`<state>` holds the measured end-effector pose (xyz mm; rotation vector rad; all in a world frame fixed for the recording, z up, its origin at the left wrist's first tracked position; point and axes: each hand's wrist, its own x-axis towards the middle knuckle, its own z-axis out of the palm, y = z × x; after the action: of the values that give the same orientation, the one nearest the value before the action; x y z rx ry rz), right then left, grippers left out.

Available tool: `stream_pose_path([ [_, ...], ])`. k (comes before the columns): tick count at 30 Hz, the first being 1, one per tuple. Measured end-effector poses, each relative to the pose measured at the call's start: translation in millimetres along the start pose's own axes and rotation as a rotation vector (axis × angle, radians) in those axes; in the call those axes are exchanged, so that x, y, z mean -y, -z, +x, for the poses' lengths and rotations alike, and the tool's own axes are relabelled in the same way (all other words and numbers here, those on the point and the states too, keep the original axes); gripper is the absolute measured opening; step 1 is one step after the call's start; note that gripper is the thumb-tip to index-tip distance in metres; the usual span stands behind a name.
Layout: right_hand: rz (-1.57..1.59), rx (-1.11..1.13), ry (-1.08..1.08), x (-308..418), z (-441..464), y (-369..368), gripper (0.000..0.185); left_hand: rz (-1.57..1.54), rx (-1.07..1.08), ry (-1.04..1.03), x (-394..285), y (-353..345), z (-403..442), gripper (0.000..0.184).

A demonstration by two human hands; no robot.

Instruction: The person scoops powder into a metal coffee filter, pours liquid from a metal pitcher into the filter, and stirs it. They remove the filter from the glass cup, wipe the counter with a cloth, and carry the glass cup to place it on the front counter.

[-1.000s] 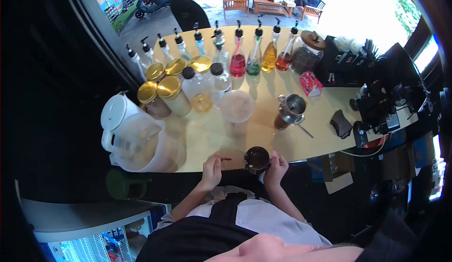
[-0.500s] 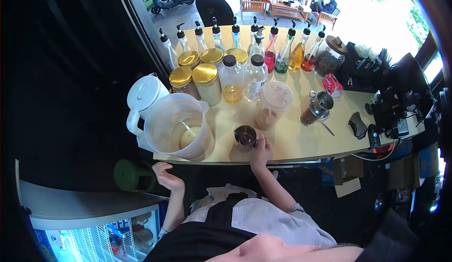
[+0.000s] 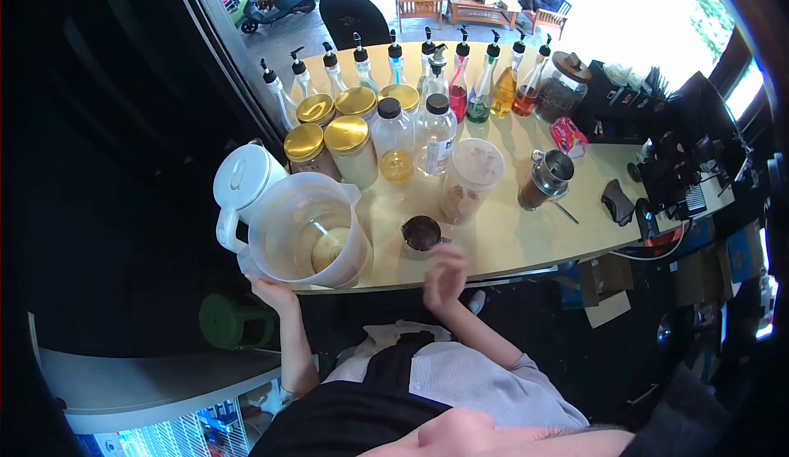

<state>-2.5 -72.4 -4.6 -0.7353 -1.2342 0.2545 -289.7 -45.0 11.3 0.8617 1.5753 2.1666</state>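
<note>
My left hand (image 3: 274, 293) is at the lower left of a large clear plastic pitcher (image 3: 349, 243), touching its handle side; its fingers are partly hidden there. A small dark cup (image 3: 422, 233) stands on the table to the right of the pitcher. Just below and right of this cup, my right hand (image 3: 445, 279) is blurred, its fingers loosely bent, with nothing visible in them. Behind the cup is a clear tub with a whitish lid (image 3: 477, 163). A white lidded jug (image 3: 245, 179) stands behind the pitcher at the left.
Gold-lidded jars (image 3: 347, 135), black-capped bottles (image 3: 436, 132) and a row of pump bottles (image 3: 457, 95) line the back of the table (image 3: 514, 243). A metal filter (image 3: 551, 171) on a glass stands right. Below left are a green stool (image 3: 226, 321) and a lit fridge.
My left hand has risen to the pitcher's handle side. My right hand has let go of the dark cup, which was set on the table. The whole view has shifted somewhat.
</note>
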Motion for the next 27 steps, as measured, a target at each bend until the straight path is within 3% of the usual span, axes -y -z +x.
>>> stream_pose_path([
  [2,0.015,0.398,0.106,0.5,-11.9,-6.9,0.033,0.064,0.064,-0.083,2.9,-1.5,7.6,0.044],
  [4,0.036,0.576,-0.03,18.3,-5.4,-31.2,0.06,0.121,0.131,-0.165,9.0,-3.0,13.3,0.038],
  [5,0.03,0.568,-0.03,23.9,-0.1,-43.7,0.06,-0.021,0.127,-0.105,12.3,-2.0,15.4,0.033],
  [6,-0.056,0.561,-0.095,27.5,6.4,-56.1,0.078,-0.16,0.124,-0.044,13.9,-1.2,16.7,0.029],
  [7,-0.139,0.552,-0.16,28.6,9.6,-65.0,0.095,-0.161,0.135,-0.045,10.7,-2.6,16.2,0.029],
  [8,-0.142,0.541,-0.163,23.9,6.6,-70.8,0.095,-0.132,0.141,-0.101,6.9,-3.5,15.4,0.029],
  [10,-0.125,0.638,-0.205,13.8,0.8,-79.5,0.117,-0.1,0.155,-0.162,1.9,-2.1,19.4,0.028],
  [22,0.07,0.617,-0.436,24.4,-29.9,-96.0,0.122,-0.029,0.155,-0.093,-38.4,13.7,38.1,0.034],
  [27,0.001,0.57,-0.326,26.1,-33.8,-94.2,0.119,-0.154,0.244,0.028,-33.1,27.3,47.3,0.036],
])
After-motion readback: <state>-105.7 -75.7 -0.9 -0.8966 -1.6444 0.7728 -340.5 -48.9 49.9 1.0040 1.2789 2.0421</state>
